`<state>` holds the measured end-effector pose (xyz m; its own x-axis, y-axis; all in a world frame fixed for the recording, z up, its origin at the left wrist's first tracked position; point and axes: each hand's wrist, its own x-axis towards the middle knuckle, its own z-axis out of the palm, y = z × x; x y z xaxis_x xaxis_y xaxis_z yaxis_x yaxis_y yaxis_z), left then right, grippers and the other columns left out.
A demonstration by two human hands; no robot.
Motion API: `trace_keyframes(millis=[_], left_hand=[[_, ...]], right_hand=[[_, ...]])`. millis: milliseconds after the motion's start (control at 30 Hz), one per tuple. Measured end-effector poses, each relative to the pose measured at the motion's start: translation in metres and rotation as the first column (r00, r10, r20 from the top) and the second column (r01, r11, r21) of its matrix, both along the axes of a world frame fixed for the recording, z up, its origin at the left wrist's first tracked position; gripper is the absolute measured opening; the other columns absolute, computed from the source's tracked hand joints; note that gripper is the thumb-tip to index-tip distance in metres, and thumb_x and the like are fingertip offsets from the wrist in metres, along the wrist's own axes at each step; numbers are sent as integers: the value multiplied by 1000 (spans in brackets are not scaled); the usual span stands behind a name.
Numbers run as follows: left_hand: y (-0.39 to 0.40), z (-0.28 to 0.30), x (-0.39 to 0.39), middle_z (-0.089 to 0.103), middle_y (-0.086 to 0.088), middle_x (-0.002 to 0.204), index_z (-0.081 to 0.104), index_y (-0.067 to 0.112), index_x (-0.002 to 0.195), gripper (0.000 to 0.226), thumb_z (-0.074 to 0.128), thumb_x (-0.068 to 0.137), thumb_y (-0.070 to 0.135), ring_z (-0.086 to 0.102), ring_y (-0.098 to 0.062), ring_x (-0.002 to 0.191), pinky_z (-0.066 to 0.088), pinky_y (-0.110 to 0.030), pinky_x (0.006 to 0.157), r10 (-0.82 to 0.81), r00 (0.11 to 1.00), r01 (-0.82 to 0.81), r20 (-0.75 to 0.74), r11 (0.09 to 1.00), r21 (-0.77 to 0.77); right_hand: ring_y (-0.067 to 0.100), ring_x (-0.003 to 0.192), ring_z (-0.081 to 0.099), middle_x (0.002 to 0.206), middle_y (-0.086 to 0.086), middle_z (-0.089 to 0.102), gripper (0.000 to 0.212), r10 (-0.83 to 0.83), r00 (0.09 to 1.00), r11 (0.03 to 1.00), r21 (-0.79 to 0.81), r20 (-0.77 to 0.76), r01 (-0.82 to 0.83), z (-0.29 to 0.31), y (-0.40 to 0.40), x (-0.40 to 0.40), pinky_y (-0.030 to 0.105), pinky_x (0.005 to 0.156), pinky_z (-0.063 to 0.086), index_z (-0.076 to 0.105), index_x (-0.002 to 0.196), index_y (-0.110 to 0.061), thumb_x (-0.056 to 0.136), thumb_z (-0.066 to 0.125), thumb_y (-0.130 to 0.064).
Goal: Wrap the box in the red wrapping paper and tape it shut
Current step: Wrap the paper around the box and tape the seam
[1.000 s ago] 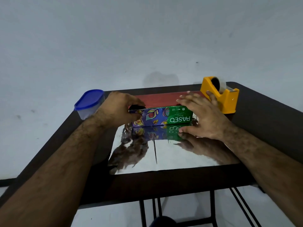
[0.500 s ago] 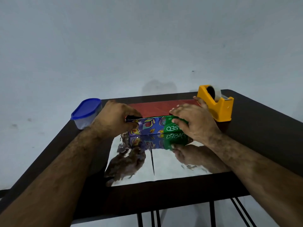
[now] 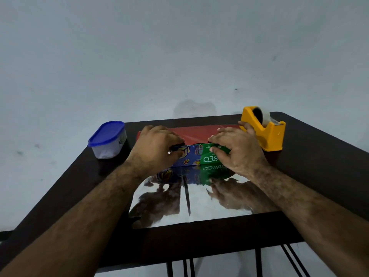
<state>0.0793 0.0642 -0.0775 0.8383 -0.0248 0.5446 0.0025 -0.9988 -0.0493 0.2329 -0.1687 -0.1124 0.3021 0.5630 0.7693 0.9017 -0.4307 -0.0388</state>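
Left hand (image 3: pixel 157 149) fingers curled round tissue box (image 3: pixel 194 156) left end; right hand (image 3: pixel 238 150) fingers curled over its right end. Box lies between hands on wrapping paper (image 3: pixel 199 200), silver side up. Yellow tape dispenser (image 3: pixel 263 129) just beyond right fingers; blue-lidded container (image 3: pixel 108 139) left of left hand.

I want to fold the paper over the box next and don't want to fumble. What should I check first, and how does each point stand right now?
1. Box lies on the wrapping paper, shiny side up: ok.
2. Both hands on the box, left hand at the patterned end, right hand at the green end: ok.
3. Free paper toward you to lift: ok. Red far edge shows behind the box: ok.
4. Box centred side to side on the sheet: cannot tell, the hands cover its ends.
5. Tape dispenser within reach beside the right hand: ok.
6. Blue-lidded container off the paper: ok.
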Motion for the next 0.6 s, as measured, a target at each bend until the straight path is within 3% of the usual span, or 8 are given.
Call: trace_keyframes(millis=[167, 400, 600], left_hand=[[-23, -6, 4, 69, 9, 138, 71, 27, 135, 47, 72, 92, 45, 59, -19, 128, 41, -45, 106, -22, 996, 26, 86, 998, -52], [-30, -20, 13, 81, 5, 99, 84, 24, 104, 16, 75, 92, 30, 72, -25, 92, 45, -39, 86, -25, 983, 20, 180, 999, 32], [-31, -23, 14, 81, 6, 95, 85, 22, 99, 16, 72, 91, 26, 71, -25, 90, 46, -40, 86, -55, 976, 47, 212, 998, 43]], right_hand=[[15, 120, 66, 109, -14, 78, 27, -8, 1000, 1000, -20, -1, 8, -2, 1, 1, 60, 115, 29, 81, 108, -29, 86, 71, -42], [17, 112, 67, 104, -13, 78, 25, -42, 998, 999, 18, 39, 41, -2, -1, -1, 56, 109, 35, 82, 105, -29, 84, 76, -42], [18, 112, 68, 106, -12, 78, 34, -53, 998, 998, -27, 30, 53, 4, -3, -1, 54, 108, 38, 81, 108, -29, 83, 73, -50]])
